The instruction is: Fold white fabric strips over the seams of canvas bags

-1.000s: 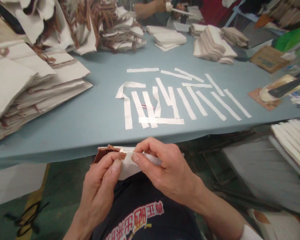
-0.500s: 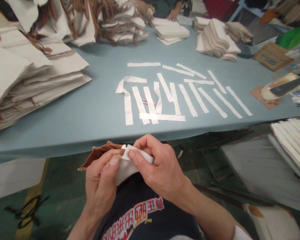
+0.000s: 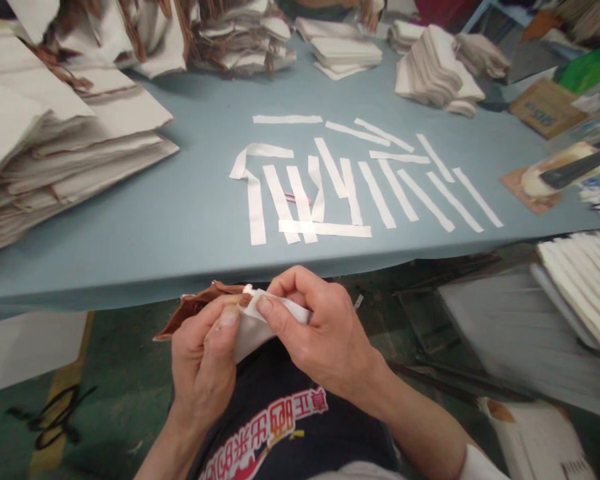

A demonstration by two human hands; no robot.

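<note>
Farther out to the left than a second ago, the brown end (image 3: 185,311) of a brown-and-white piece (image 3: 253,335) is now being spread beyond the knuckles of the left hand (image 3: 205,353). By that hand the piece is being gripped tightly, thumb against bent forefinger, close to where brown meets white. By the right hand (image 3: 325,333) a white flap (image 3: 294,307) is being pinched between thumb and curled fingers; whether it is a separate strip or part of the piece cannot be told. Both hands are being held narrow and close together, their fingertips nearly meeting, and the piece is being kept just off the near edge of the bench (image 3: 200,213), above the lettered dark garment (image 3: 265,433) of the wearer.

On the bench, a scatter of white strips (image 3: 325,229) is being displayed, some crossing one another, with a small pink object (image 3: 296,198) being partly covered by them. At the left, space is being taken up by a large pile of pale sheets (image 3: 125,123). Toward the back, a flat folded stack (image 3: 347,51) and a fanned stack (image 3: 425,67) are being supported, and beyond the flat one a co-worker's hand (image 3: 370,13) is being blurred. To the right, a dark-handled tool (image 3: 575,170) is being held up by a brown board (image 3: 515,183), near a cardboard box (image 3: 549,110).
</note>
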